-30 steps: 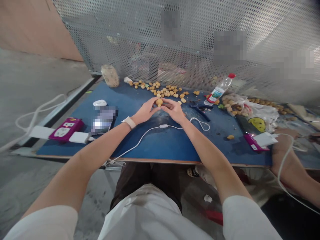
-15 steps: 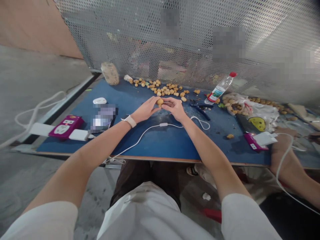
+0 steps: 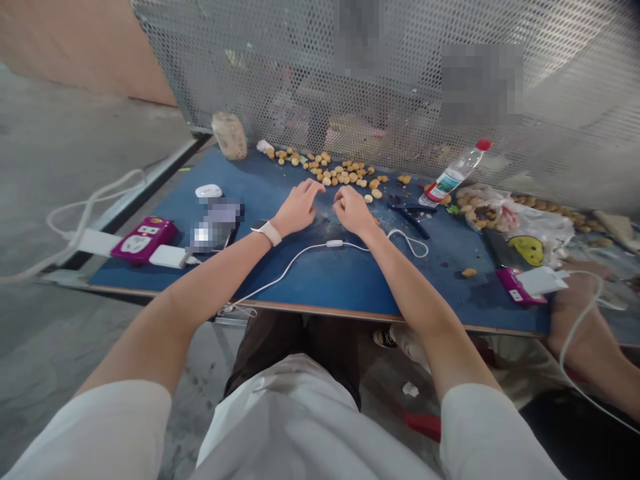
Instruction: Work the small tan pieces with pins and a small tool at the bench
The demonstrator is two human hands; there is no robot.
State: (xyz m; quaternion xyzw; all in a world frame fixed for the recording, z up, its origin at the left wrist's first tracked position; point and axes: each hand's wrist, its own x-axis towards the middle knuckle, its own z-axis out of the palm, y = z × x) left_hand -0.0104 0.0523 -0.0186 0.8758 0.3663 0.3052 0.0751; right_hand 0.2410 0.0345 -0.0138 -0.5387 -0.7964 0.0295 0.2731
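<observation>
My left hand [image 3: 300, 203] is just short of a row of small round tan fruits that look like longans [image 3: 345, 177]. Its fingers are stretched forward and apart, and nothing shows in them. To its right, my right hand [image 3: 353, 208] is closed, with the fingers curled under; whatever they may hold is hidden. A gap of table separates the two hands. Dark-handled pliers [image 3: 414, 220] lie right of my right hand, and a white cable [image 3: 300, 253] runs across the blue table [image 3: 320, 287] below both hands.
At left are a phone [image 3: 217, 227], a white earbud case [image 3: 209, 191] and a purple power strip [image 3: 145, 240]. A filled plastic bag [image 3: 230, 136] stands at the back left. A bottle [image 3: 455, 175] leans at right, near a bag of fruits [image 3: 483, 207] and another person's arm [image 3: 590, 333].
My hands were together around one round fruit; now they are apart and that fruit no longer shows between them. My left fingers have straightened and my right fingers curled. The view has shifted slightly.
</observation>
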